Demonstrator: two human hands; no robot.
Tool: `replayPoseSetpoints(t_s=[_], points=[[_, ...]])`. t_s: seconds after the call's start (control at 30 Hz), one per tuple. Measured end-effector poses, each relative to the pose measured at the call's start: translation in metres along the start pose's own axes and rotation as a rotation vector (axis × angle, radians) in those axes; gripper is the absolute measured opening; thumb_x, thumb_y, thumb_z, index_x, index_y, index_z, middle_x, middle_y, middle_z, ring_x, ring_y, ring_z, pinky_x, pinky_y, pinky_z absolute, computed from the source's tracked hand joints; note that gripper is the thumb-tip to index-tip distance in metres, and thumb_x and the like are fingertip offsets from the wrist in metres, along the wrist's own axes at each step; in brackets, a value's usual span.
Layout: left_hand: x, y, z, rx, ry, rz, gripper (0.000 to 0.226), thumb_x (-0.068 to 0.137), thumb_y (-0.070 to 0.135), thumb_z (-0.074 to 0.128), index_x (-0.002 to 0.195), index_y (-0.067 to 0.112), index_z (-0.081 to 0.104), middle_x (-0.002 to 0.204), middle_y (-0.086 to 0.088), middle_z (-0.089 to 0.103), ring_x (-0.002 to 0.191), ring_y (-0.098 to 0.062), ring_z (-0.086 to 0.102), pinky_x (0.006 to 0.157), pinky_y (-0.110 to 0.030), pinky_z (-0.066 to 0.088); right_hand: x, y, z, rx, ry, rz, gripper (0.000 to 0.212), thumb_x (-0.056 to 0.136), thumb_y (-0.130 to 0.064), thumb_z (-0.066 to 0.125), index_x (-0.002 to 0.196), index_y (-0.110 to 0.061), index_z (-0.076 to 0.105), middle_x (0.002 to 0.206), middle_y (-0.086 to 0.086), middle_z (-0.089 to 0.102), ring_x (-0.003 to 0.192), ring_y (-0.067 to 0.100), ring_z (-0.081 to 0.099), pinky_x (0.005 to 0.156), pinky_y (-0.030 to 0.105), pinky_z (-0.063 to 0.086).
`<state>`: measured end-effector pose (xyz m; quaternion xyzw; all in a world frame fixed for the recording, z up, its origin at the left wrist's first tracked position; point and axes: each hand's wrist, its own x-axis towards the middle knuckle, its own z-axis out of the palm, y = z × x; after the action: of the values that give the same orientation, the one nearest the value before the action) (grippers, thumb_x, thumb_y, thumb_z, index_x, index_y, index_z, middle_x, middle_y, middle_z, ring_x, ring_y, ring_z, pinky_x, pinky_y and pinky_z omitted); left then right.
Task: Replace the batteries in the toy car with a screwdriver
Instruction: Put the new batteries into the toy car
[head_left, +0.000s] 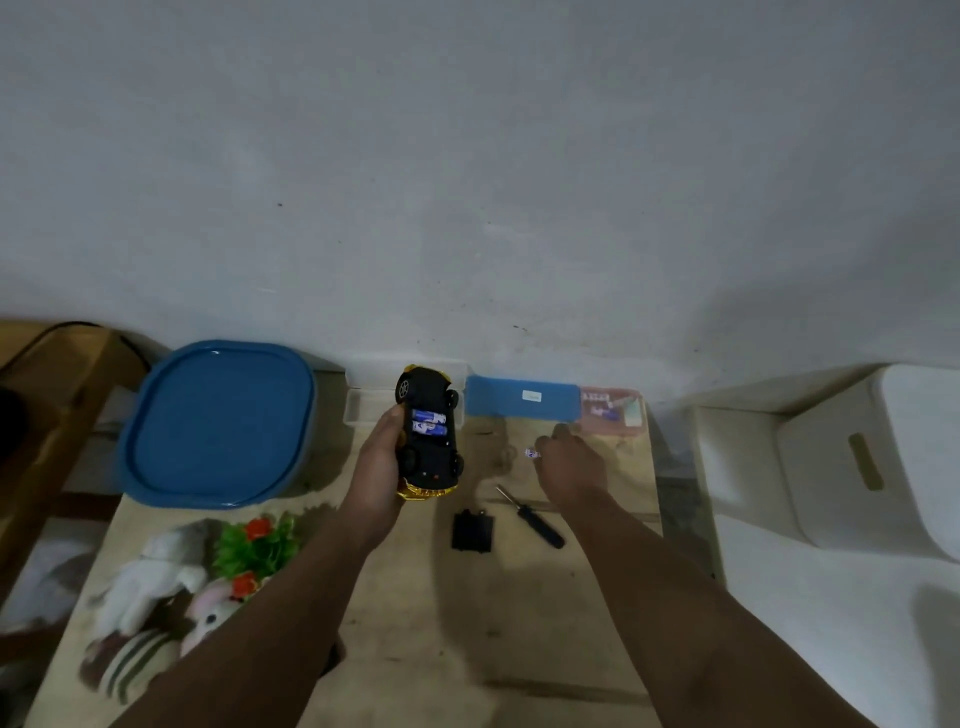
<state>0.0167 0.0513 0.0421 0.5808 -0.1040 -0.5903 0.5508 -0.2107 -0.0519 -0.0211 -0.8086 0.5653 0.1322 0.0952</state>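
Head view showed the toy car belly-up in the left hand, fingers wrapped round its side, above the far middle of the table; the battery cover was off and lay near the screwdriver, with two batteries seated in the open bay. Right hand pinched one loose battery at its fingertips, right of the car. Whether those were old or new cells I couldn't tell; refitting and screwing down the cover looked still outstanding.
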Motion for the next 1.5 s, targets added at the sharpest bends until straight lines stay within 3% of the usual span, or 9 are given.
replayPoseSetpoints(t_s=[0.13, 0.37, 0.53, 0.7, 0.87, 1.1, 1.3, 1.4, 1.5], points=[[-0.010, 0.004, -0.008, 0.018, -0.051, 0.015, 0.056, 0.103, 0.059, 0.049, 0.139, 0.019, 0.063, 0.130, -0.026, 0.067, 0.107, -0.039, 0.069, 0.099, -0.061, 0.054, -0.008, -0.002, -0.003, 0.181, 0.030, 0.062, 0.019, 0.097, -0.027, 0.057, 0.109, -0.019, 0.069, 0.109, 0.003, 0.062, 0.099, 0.023, 0.064, 0.072, 0.031, 0.048], [-0.035, 0.023, -0.016, 0.027, -0.055, 0.058, 0.044, 0.106, 0.045, 0.050, 0.142, 0.022, 0.058, 0.130, -0.015, 0.071, 0.115, -0.038, 0.071, 0.093, -0.054, 0.059, -0.040, -0.054, -0.075, 1.192, 0.229, 0.122, 0.027, 0.092, -0.012, 0.071, 0.118, -0.022, 0.068, 0.093, 0.004, 0.076, 0.074, 0.015, 0.072, 0.074, 0.041, 0.061], [-0.056, 0.036, -0.013, 0.011, -0.032, 0.083, 0.045, 0.104, 0.047, 0.050, 0.136, 0.016, 0.058, 0.126, -0.020, 0.071, 0.105, -0.039, 0.072, 0.087, -0.052, 0.059, -0.085, -0.111, -0.124, 1.547, 0.300, 0.049, 0.021, 0.084, -0.012, 0.081, 0.103, -0.015, 0.073, 0.084, 0.000, 0.078, 0.071, 0.008, 0.073, 0.063, 0.020, 0.056], [-0.071, 0.037, -0.009, 0.029, -0.013, 0.105, 0.034, 0.109, 0.039, 0.044, 0.133, 0.019, 0.057, 0.126, -0.015, 0.071, 0.115, -0.034, 0.070, 0.095, -0.051, 0.057, -0.115, -0.149, -0.105, 1.441, 0.458, 0.131, 0.024, 0.081, -0.027, 0.085, 0.103, -0.024, 0.075, 0.089, -0.006, 0.078, 0.084, 0.004, 0.074, 0.077, 0.029, 0.062], [-0.080, 0.031, -0.008, 0.034, -0.021, 0.079, 0.031, 0.109, 0.040, 0.043, 0.130, 0.025, 0.061, 0.125, -0.012, 0.072, 0.117, -0.033, 0.070, 0.101, -0.056, 0.055, -0.135, -0.169, -0.098, 1.332, 0.624, 0.179, 0.023, 0.083, -0.032, 0.082, 0.104, -0.028, 0.077, 0.088, -0.016, 0.073, 0.077, 0.004, 0.068, 0.069, 0.024, 0.059], [-0.079, 0.030, 0.000, 0.018, -0.036, 0.085, 0.036, 0.109, 0.043, 0.042, 0.132, 0.021, 0.058, 0.125, -0.017, 0.070, 0.112, -0.033, 0.069, 0.083, -0.044, 0.058, -0.143, -0.170, -0.088, 1.060, 0.685, 0.197, 0.028, 0.092, -0.039, 0.071, 0.113, -0.022, 0.077, 0.100, -0.011, 0.055, 0.087, 0.005, 0.060, 0.074, 0.021, 0.055], [-0.069, 0.017, -0.023, 0.065, -0.002, 0.082, 0.027, 0.110, 0.039, 0.043, 0.125, 0.021, 0.057, 0.129, -0.023, 0.067, 0.105, -0.032, 0.068, 0.093, -0.050, 0.055, -0.141, -0.145, -0.077, 0.828, 0.339, -0.165, 0.034, 0.104, -0.031, 0.048, 0.132, -0.022, 0.065, 0.116, -0.003, 0.053, 0.097, 0.008, 0.055, 0.080, 0.020, 0.051], [-0.063, 0.019, -0.028, 0.094, 0.019, 0.085, 0.032, 0.111, 0.039, 0.042, 0.134, 0.022, 0.056, 0.127, -0.017, 0.069, 0.114, -0.036, 0.069, 0.104, -0.059, 0.053, -0.125, -0.117, -0.071, 0.965, 0.359, 0.131, 0.032, 0.100, -0.014, 0.055, 0.130, -0.019, 0.066, 0.121, -0.002, 0.067, 0.099, 0.002, 0.059, 0.085, 0.008, 0.044], [-0.053, 0.023, -0.032, 0.096, 0.083, 0.083, 0.032, 0.111, 0.039, 0.043, 0.137, 0.025, 0.055, 0.123, -0.007, 0.071, 0.117, -0.032, 0.069, 0.106, -0.057, 0.052, -0.106, -0.087, -0.042, 0.742, 0.015, 0.294, 0.034, 0.093, -0.014, 0.062, 0.126, -0.016, 0.068, 0.130, 0.002, 0.066, 0.115, 0.016, 0.062, 0.097, 0.025, 0.049]])
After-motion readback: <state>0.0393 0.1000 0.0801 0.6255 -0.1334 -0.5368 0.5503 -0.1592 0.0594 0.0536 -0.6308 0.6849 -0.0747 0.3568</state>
